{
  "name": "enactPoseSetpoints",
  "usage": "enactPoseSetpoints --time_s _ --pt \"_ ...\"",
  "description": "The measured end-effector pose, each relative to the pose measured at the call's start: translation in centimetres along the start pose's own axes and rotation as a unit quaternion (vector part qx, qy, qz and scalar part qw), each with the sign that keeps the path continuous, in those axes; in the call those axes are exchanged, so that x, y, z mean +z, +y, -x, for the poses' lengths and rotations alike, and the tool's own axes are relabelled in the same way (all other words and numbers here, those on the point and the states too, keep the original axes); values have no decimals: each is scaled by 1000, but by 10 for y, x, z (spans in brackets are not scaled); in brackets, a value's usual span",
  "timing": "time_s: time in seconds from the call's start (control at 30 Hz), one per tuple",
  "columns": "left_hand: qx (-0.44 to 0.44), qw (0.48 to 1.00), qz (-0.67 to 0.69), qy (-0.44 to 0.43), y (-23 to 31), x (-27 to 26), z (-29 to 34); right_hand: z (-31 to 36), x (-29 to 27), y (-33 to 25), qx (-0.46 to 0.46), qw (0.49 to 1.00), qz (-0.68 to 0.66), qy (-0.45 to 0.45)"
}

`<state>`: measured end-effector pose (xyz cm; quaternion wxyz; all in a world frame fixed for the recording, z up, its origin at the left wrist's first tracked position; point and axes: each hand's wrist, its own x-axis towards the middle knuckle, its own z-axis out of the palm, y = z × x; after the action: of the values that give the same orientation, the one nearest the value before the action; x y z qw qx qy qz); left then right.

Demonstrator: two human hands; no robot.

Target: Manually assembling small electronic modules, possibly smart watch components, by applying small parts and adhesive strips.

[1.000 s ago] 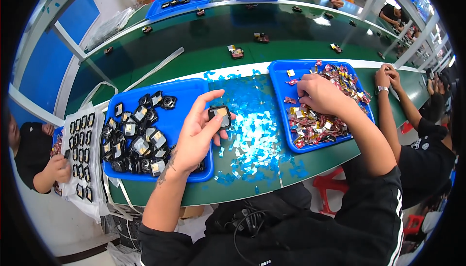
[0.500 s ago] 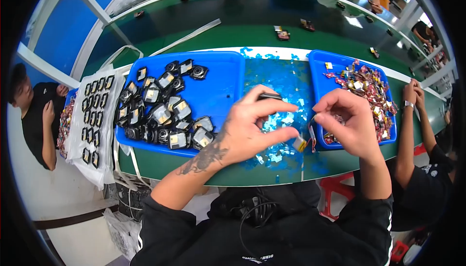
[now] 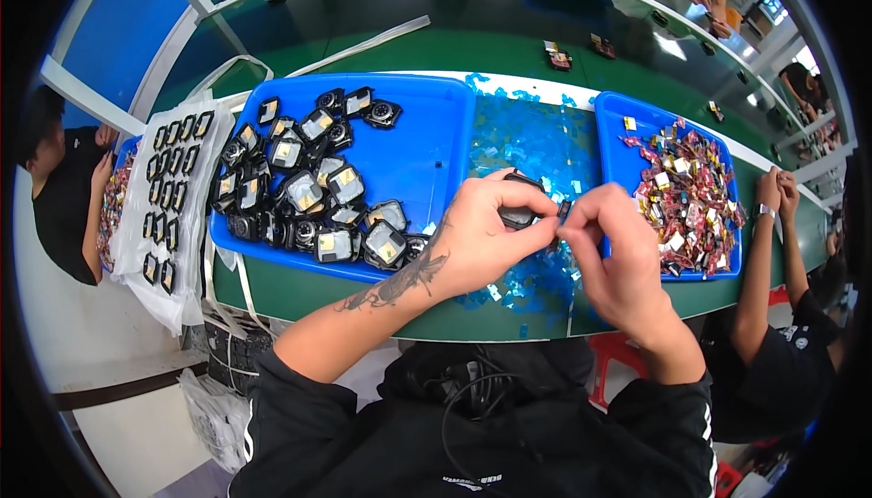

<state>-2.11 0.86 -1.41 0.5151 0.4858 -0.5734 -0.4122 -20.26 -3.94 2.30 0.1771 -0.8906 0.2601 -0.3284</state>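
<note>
Worker's left hand (image 3: 481, 235): fingers curled and clamped around a small black square component (image 3: 518, 216), held above the green table (image 3: 300, 285) in the gap between two blue trays. Right hand (image 3: 609, 244): thumb and forefinger pinched together on a tiny dark part (image 3: 564, 212), pressed against the right edge of the component; the two hands touch at the fingertips. Left blue tray (image 3: 427, 148): holds a loose heap of similar black square components (image 3: 309, 189), many with a shiny metallic face, crowded toward its left and near edge; the tray's right half is bare. Right blue tray (image 3: 618, 148): holds a pile of small red, silver and yellow parts (image 3: 690, 194), just beside the right hand. Between the trays, under the hands: a scatter of small blue film scraps (image 3: 536, 144) on the table surface. Far left: a white sheet (image 3: 168, 216) carrying black components set in rows, hanging partly over the table edge. A second person's clasped hands (image 3: 777, 191) rest at the right end of the table. Beyond the trays, a dark green conveyor belt (image 3: 436, 17) with a few scattered small parts.
</note>
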Motion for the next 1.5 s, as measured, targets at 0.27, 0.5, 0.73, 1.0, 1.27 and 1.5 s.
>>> enactPoseSetpoints --time_s 0.27,0.5,0.73,1.0,1.27,1.5 --pt "-102 982 160 -15 6 1 1 0 -5 13 150 976 -141 -75" --pt "-176 948 235 -127 8 -1 1 16 9 31 169 868 -465 19" --pt "-43 991 128 -15 3 3 3 17 7 4 193 937 -282 71" --pt "-73 970 221 -72 4 7 4 1 21 -4 151 976 -116 109" --pt "-68 975 200 -67 1 11 6 -1 18 -5 174 971 -127 105" --pt "-51 980 177 -74 -2 12 8 -1 15 -2 186 969 -129 95"
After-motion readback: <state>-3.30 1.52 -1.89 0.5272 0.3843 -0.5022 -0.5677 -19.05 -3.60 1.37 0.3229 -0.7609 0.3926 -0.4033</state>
